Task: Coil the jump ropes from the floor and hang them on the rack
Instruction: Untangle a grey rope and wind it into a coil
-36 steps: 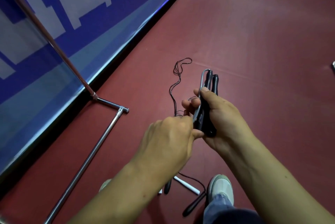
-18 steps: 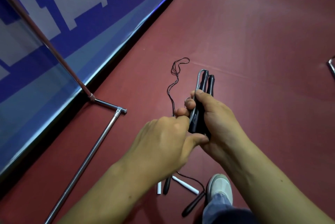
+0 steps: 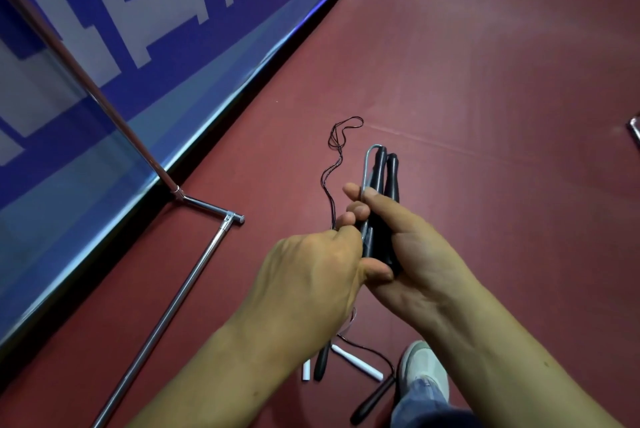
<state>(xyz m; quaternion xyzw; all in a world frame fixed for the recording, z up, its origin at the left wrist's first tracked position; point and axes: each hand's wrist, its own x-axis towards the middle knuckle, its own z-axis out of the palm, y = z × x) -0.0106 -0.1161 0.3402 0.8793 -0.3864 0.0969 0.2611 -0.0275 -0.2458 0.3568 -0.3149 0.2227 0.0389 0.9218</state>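
Observation:
My right hand (image 3: 408, 247) grips two black jump-rope handles (image 3: 386, 178) held side by side, with a loop of grey rope (image 3: 367, 164) pinned along them under the fingers. My left hand (image 3: 311, 275) is closed against the lower end of the handles, its thumb pressing on them; what its fingers hold is hidden. A thin dark rope (image 3: 334, 157) trails on the red floor beyond my hands. More handles lie on the floor below my arms: black handles (image 3: 372, 400) and white handles (image 3: 356, 363). The chrome rack (image 3: 194, 275) stands to the left.
A blue and white banner wall (image 3: 138, 47) runs along the left behind the rack's slanted pole (image 3: 90, 92). My shoe (image 3: 424, 368) stands beside the floor handles. Another chrome part (image 3: 635, 130) shows at the right edge. Red floor (image 3: 485, 81) stretches ahead.
Both hands have stayed together on the handles. My left hand has shifted slightly along the lower end of them. The view has drifted a little.

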